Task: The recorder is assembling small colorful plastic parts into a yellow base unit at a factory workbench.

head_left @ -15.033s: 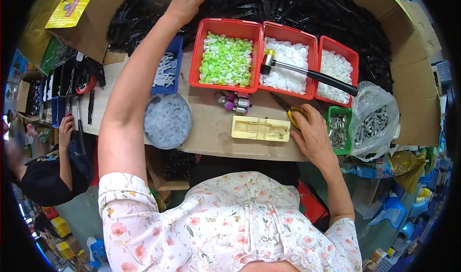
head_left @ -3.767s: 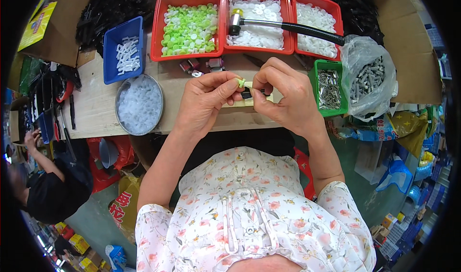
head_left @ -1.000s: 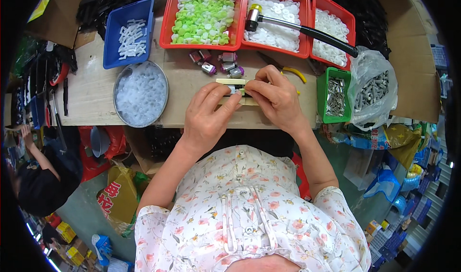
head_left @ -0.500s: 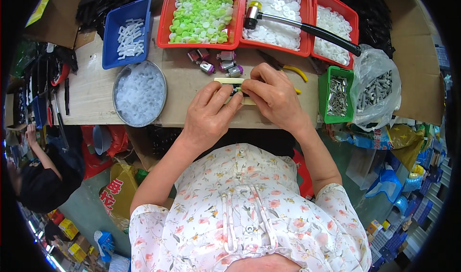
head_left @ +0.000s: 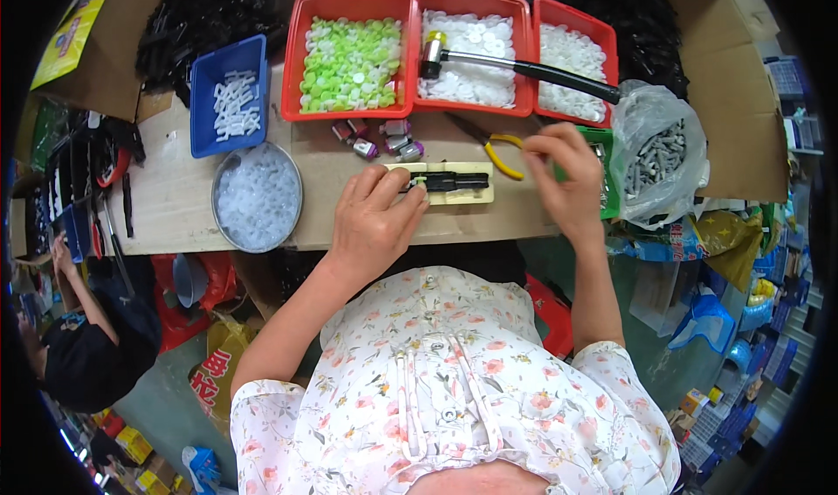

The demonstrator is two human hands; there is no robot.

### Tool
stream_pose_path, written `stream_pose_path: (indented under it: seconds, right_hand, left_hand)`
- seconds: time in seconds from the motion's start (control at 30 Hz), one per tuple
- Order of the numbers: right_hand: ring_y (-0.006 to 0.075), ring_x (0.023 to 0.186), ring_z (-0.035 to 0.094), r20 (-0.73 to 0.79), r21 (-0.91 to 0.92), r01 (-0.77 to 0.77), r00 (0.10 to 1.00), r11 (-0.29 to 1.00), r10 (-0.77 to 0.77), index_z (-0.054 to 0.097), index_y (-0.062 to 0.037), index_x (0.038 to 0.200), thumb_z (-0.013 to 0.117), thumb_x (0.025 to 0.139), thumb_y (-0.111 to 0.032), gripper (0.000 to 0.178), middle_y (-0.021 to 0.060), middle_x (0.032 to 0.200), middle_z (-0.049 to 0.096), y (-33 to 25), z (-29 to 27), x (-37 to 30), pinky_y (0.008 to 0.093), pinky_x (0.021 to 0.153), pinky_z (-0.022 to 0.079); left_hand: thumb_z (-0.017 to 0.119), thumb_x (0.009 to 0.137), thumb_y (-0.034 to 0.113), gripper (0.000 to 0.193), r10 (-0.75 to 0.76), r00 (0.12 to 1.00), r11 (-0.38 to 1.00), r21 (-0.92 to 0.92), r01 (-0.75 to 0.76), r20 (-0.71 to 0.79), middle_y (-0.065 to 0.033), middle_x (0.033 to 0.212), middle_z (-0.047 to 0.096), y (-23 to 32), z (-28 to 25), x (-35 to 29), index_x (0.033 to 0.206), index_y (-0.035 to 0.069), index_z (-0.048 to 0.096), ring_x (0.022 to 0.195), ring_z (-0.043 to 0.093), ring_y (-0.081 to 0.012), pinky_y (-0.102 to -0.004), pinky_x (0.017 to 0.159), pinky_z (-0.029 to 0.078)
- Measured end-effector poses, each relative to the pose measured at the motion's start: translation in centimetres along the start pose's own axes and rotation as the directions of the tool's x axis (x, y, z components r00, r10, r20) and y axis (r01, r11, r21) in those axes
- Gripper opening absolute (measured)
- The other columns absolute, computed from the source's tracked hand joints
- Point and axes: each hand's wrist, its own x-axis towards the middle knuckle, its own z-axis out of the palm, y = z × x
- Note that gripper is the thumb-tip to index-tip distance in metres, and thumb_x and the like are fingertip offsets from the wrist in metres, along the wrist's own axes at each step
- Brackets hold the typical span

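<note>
**Black part on the block, right hand off to the green bin**

The left hand (head_left: pixel 371 220) rests on the tabletop (head_left: pixel 175 198), its fingertips pressed against the near end of a long black part (head_left: pixel 449 181) that lies flat along a pale yellow block (head_left: pixel 454 183) in the middle of the work area. The right hand (head_left: pixel 563 176) is well away from the part, fingers curled and bunched over the small green bin (head_left: pixel 608 168); whether it is pinching anything I cannot tell.

What could go wrong, as a judgement: the black part is steadied at one end only, so a nudge from the left fingertips could skew it on the block or slide it off. The hammer (head_left: pixel 515 63) lies across the rims of two red trays and could roll into the white pieces if the trays are bumped. The yellow-handled pliers (head_left: pixel 493 146) sit just beside the right hand's path and could be knocked against the block.

Counts: three red trays (head_left: pixel 345 111), one with green caps and two with white pieces; one blue bin (head_left: pixel 229 102) of white parts; one round metal dish (head_left: pixel 257 196) of clear pieces; one clear bag (head_left: pixel 659 154) of grey parts; one hammer; one pair of pliers; about five small pink-and-silver pieces (head_left: pixel 380 139) loose behind the block.
</note>
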Motion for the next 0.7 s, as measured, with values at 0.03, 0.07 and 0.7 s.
stream_pose_path:
  seconds: [0.03,0.07,0.7]
  right_hand:
    - [0.0187,0.076,0.062,-0.039,-0.053,-0.042,0.998,0.998,0.04,0.067,0.0019,0.092,0.068,0.082,0.006,0.01,0.0102,0.09,0.062,0.8,-1.3,-0.4,0.0284,0.068,0.049]
    - [0.0182,0.075,0.062,-0.086,-0.102,-0.089,0.993,0.991,0.081,0.067,0.0022,0.092,0.067,0.082,0.006,0.01,0.0099,0.089,0.062,1.7,-2.6,-1.0,0.0278,0.068,0.049]
    - [0.0358,0.078,0.064,-0.065,-0.325,-0.246,0.969,0.913,0.238,0.067,0.0013,0.09,0.069,0.084,-0.004,0.008,0.0144,0.087,0.062,6.2,-5.3,-3.4,0.0422,0.069,0.049]
  left_hand:
    - [0.077,0.076,0.006,0.019,-0.028,0.998,0.999,-0.041,0.031,0.058,-0.0089,0.093,0.062,0.0,-0.4,0.5,0.093,0.002,0.072,0.089,0.059,-0.0285,-0.0419,0.076,0.049]
    - [0.077,0.076,0.006,0.019,-0.014,0.998,0.999,-0.043,0.017,0.055,-0.0089,0.093,0.062,0.0,-0.7,1.2,0.093,0.002,0.072,0.089,0.059,-0.0285,-0.0419,0.076,0.049]
    - [0.068,0.072,-0.007,0.011,0.15,0.907,0.986,0.011,-0.168,0.393,-0.0129,0.085,0.066,-2.7,5.9,16.8,0.082,-0.003,0.073,0.094,0.06,-0.0284,-0.0377,0.082,0.054]
